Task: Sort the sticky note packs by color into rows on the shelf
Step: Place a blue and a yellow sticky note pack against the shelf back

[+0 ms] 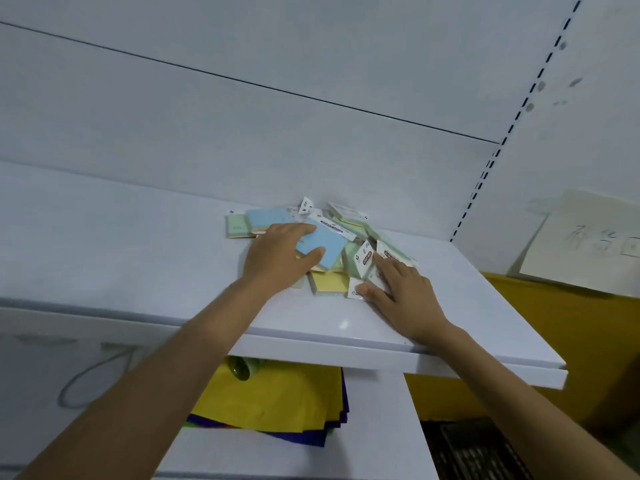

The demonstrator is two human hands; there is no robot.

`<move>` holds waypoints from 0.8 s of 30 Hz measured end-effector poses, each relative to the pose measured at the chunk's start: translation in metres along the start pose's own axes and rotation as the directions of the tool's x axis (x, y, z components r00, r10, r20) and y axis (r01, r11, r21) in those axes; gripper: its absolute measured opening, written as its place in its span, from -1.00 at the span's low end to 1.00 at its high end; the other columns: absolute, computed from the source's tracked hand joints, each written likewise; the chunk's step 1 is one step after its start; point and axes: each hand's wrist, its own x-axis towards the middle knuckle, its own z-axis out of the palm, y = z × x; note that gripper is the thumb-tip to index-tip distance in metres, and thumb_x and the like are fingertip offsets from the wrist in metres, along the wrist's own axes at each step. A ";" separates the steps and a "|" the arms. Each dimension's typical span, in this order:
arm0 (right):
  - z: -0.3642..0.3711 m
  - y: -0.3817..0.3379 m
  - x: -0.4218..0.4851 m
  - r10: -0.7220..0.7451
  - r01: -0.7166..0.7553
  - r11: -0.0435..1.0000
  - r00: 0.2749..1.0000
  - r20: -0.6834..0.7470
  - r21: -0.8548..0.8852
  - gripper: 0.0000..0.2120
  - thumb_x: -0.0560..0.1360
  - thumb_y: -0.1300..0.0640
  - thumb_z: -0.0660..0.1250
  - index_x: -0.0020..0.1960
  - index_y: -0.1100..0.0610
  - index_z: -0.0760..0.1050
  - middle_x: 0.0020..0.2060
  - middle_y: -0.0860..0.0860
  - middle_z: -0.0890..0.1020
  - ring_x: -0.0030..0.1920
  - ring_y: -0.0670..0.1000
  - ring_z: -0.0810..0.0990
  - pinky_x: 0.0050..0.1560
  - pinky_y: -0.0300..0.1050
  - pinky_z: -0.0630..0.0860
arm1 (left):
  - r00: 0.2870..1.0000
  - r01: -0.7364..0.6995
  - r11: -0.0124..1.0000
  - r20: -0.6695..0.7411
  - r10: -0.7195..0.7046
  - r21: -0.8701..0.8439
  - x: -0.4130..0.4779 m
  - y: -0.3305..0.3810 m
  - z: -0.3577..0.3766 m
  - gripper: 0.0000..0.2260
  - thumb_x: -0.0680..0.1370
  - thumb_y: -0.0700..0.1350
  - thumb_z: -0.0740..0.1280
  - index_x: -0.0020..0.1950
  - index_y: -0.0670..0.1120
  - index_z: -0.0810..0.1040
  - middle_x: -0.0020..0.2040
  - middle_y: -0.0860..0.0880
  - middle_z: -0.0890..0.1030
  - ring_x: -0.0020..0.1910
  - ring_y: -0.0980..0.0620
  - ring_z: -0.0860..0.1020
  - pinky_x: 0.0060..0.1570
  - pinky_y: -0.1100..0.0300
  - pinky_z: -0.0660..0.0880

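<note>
left hand [277,258] bare | right hand [401,292] bare | 2 forearms [166,375] bare, unsleeved

No text can be read: the print on the pack labels [365,260] and the handwriting on the paper sheet [588,240] at the right edge are too blurred.

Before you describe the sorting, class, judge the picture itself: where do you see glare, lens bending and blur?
Head view: a small glare spot lies on the white shelf near its front edge. The wide lens bows that edge and the slotted upright. Print on the pack labels is too soft to read, even on the blue pack that the left hand grips. The light is dim and bluish, with faint shadows.
</note>
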 end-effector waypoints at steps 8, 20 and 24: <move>-0.010 -0.011 -0.008 -0.022 0.038 0.996 0.981 -0.192 0.079 -0.47 0.52 -0.22 -0.10 0.40 -0.09 0.31 0.25 -0.07 0.56 0.16 0.06 0.54 -0.17 -0.15 0.31 | 0.997 0.022 0.934 -0.060 -0.046 -0.357 0.003 -0.001 -0.001 -0.29 0.36 -0.09 0.51 0.42 0.06 0.24 0.18 0.05 0.46 0.15 0.01 0.49 0.12 0.09 0.47; -0.007 0.002 -0.010 -0.205 0.260 0.904 0.960 -0.190 0.339 -0.61 0.52 0.08 0.18 0.35 0.01 0.34 0.20 -0.06 0.58 0.12 0.03 0.57 -0.03 -0.08 0.48 | 0.971 0.199 0.925 -0.064 -0.232 -0.323 -0.002 0.006 -0.002 -0.64 0.35 0.00 0.38 0.10 -0.05 0.44 -0.10 0.11 0.57 -0.13 0.07 0.58 -0.08 0.12 0.54; -0.017 0.017 -0.008 0.127 0.045 0.355 0.987 -0.095 0.934 -0.82 0.57 0.21 0.22 0.11 0.06 0.54 0.00 -0.10 0.66 0.03 -0.07 0.62 0.01 -0.20 0.54 | 0.953 0.224 0.930 -0.134 -0.272 -0.293 0.000 0.013 -0.002 -0.76 0.44 -0.16 0.41 0.03 -0.05 0.41 -0.16 0.17 0.50 -0.22 0.27 0.50 -0.34 0.48 0.43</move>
